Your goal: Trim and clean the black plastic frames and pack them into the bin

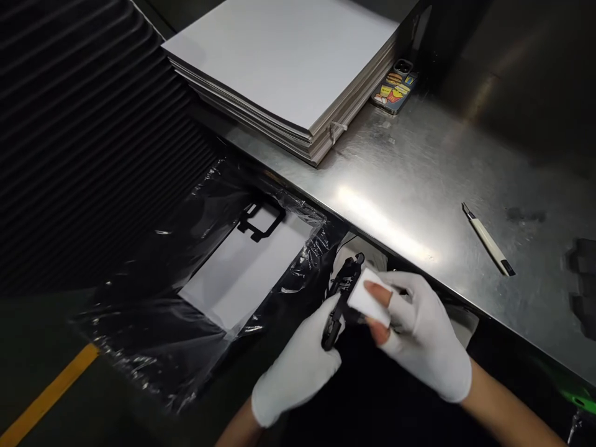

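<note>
In a white glove, my left hand [302,360] is wrapped round a black part [343,287] near the table's front edge. My right hand [414,332], its glove leaving thumb and forefinger tips bare, pinches a small white piece [370,299] against or just over the black part's right side. Left of my hands, an open clear plastic bag [186,347] has a white sheet [246,273] inside. A flat black frame-shaped part [274,226] lies at the upper end of that sheet.
A thick stack of white sheets [288,56] sits on the metal table [419,180]. Beside it is a phone in a decorated case [395,88]. A white-handled knife [488,241] lies at the right. A dark ribbed surface [69,155] fills the left.
</note>
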`<state>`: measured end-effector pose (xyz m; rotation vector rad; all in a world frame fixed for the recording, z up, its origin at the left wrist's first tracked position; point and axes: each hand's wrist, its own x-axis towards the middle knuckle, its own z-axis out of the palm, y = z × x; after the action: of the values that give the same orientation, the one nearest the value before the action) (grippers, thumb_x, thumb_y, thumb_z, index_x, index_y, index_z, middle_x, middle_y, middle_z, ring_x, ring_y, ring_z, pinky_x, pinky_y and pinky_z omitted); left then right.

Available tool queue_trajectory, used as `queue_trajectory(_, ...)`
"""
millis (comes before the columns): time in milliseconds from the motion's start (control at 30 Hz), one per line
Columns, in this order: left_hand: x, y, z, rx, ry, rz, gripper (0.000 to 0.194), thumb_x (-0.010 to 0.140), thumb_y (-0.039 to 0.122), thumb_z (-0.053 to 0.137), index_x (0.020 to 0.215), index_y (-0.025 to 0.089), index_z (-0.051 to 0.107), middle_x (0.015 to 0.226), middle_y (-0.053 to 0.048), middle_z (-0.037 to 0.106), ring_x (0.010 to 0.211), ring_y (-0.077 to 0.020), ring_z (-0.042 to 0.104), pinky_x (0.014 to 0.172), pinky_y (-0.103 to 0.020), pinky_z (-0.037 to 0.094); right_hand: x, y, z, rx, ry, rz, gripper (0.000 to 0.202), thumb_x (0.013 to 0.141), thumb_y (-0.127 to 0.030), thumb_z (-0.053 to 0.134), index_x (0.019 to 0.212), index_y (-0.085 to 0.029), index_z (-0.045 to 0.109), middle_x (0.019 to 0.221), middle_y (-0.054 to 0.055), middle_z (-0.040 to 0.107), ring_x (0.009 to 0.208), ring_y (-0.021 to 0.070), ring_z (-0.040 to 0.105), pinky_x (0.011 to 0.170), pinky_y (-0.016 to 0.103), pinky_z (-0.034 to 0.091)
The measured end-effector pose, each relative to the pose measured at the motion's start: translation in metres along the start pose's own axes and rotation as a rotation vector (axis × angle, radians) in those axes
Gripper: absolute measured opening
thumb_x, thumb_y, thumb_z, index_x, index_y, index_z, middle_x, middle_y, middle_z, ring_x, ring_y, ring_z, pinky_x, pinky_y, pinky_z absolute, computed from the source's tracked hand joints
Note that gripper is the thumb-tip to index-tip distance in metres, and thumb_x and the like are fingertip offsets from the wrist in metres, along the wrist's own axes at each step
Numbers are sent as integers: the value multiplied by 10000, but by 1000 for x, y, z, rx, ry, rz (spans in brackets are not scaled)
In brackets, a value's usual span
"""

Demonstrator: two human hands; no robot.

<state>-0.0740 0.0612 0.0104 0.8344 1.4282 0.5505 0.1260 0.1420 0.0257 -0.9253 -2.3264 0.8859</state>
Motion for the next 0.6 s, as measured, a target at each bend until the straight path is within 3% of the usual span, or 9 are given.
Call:
queue_trajectory(100,1,-5,1,-65,38,30,578,764,118,677,1339,174,681,1186,-101,753,1132,-283,699,1092,-430,554,4,-2,10,88,-87,-192,645,1045,-257,619,1654,-283,408,1187,95,713,949,219,714,789,350,641)
queue_trajectory(200,-13,-6,-18,-33,-32,29,460,817,145,681,1273,193,704,1028,-49,732,965,-227,682,977,-379,584,3,3,5,0,-39,-180,674,1042,-215,618,1668,-313,388,1116,69,713,864,203,697,706,324,605)
queue_trajectory(267,-30,-6,-53,-9,-60,28,308,900,276,719,1200,205,728,949,-36,726,863,-212,670,873,-351,597,-8,12,-10,-64,94,-94,563,1051,-266,653,1595,-320,517,1171,82,698,941,225,712,703,328,606)
queue_trajectory(300,-37,-7,-76,-6,-4,29,316,930,398,746,1185,212,739,956,-46,744,865,-225,686,860,-354,603,-17,18,-19,-99,172,-40,488,1052,-299,675,1533,-317,595,1224,93,691,1008,243,721,728,340,619)
queue_trajectory(333,-43,-12,-103,-5,141,3,383,952,506,743,1208,221,745,1004,-61,771,927,-251,721,916,-374,609,-27,25,-27,-130,243,12,425,1045,-331,705,1467,-318,661,1270,96,682,1062,255,725,756,351,631)
queue_trajectory(400,-40,-29,-159,15,571,-59,514,950,598,754,1325,246,728,1123,-72,798,1083,-292,739,990,-393,597,-49,40,-40,-172,329,118,374,1020,-371,762,1389,-326,727,1302,88,687,1086,264,735,806,375,638)
queue_trajectory(467,-19,-59,-211,51,792,-52,649,863,591,852,1383,233,700,1241,-79,784,1167,-296,714,973,-363,591,-68,56,-44,-210,350,222,376,1017,-414,766,1383,-335,741,1280,76,716,1060,267,746,836,399,627)
queue_trajectory(533,19,-99,-248,6,728,-73,741,756,599,915,1325,170,710,1065,-81,793,981,-282,725,790,-342,595,-81,72,-42,-272,350,316,387,1018,-494,743,1372,-338,754,1278,73,739,1054,286,752,861,433,617)
queue_trajectory(600,64,-139,-265,-24,625,-81,676,708,611,936,1130,116,751,852,-66,760,795,-253,703,691,-344,575,-90,88,-38,-318,360,336,420,1000,-586,720,1343,-349,770,1244,77,763,1017,315,765,835,472,626)
